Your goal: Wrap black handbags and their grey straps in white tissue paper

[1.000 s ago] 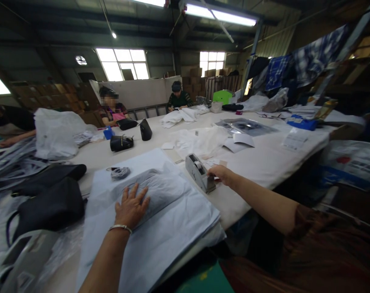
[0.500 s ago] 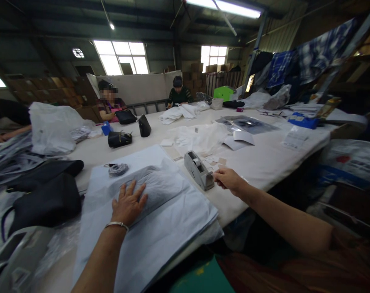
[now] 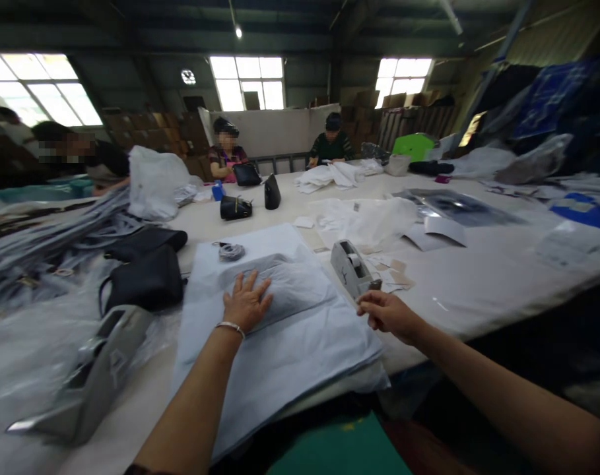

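My left hand (image 3: 247, 302), fingers spread, lies flat on a bulging bundle wrapped in thin whitish tissue paper (image 3: 294, 280). The bundle rests on a stack of large white sheets (image 3: 290, 359). Just beyond that hand a coiled grey cord (image 3: 231, 251) lies on the sheets. My right hand (image 3: 386, 315) is pinched closed close to the front end of a grey tape dispenser (image 3: 352, 269), on what looks like a small piece of tape, hard to make out. The dispenser stands on the table at the right edge of the sheets.
A second grey tape dispenser (image 3: 89, 376) stands at the left front. Black bags (image 3: 154, 280) lie left of the sheets, with smaller black bags (image 3: 236, 208) farther back. Crumpled white wrapping (image 3: 366, 221) covers the middle of the table. Several people sit across the table.
The view has swung left, so everything shifts right. My right hand has drawn a little toward me from the dispenser's front end. My left hand stays flat on the bundle.
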Demonstrator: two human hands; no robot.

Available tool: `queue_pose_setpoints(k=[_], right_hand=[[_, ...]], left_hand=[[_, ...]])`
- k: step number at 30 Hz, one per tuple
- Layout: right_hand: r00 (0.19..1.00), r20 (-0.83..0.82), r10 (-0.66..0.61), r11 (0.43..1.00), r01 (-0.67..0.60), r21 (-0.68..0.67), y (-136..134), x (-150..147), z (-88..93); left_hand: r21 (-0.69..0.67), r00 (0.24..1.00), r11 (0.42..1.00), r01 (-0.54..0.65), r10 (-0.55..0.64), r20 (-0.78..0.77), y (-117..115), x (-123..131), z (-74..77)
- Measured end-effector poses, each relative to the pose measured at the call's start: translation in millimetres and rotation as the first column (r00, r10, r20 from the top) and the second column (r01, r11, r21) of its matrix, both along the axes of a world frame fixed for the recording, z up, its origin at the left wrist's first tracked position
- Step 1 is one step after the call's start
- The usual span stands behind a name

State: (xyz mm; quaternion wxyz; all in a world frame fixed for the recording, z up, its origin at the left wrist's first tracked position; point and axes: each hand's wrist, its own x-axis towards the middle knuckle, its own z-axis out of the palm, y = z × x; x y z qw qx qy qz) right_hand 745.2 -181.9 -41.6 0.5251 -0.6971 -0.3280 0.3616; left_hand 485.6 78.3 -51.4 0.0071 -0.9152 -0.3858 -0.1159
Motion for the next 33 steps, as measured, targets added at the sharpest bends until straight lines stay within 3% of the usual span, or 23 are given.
queue_pose_setpoints(k=[3,6,11,16,22,33], right_hand=[[0.902,-0.254,0.349,0.937,-0.337,0.092,34,-31,21.8],[0.775,-0.363,0.517,0.853,-0.504,0.140,84,-56,37.4],[0.739,-0.379,0.557,0.820,-0.562,0.109,160,-76,40.3],[0.791,-0.316,0.524,0.830,-0.558,-0.020,204,-76,33.4],[0.832,-0.235,0.502,0.834,-0.538,-0.121,230,-71,27.4],[0.836,0.047,0.546,0.821,-0.523,-0.228,233,-75,24.1]], left_hand=[[-0.015,1.000,1.000,-0.004,0.004,0.019,-1,-2,-0.5],[-0.025,1.000,1.000,-0.004,0.004,0.022,-2,-4,-1.4],[-0.008,0.999,1.000,0.004,-0.004,0.038,-3,-5,-1.9],[-0.016,0.999,1.000,0.008,-0.007,0.047,-2,-6,-2.8],[-0.032,0.998,0.999,-0.002,0.004,0.055,-2,-5,-2.6],[-0.108,1.000,0.994,-0.022,0.021,-0.008,-3,-1,5.3]])
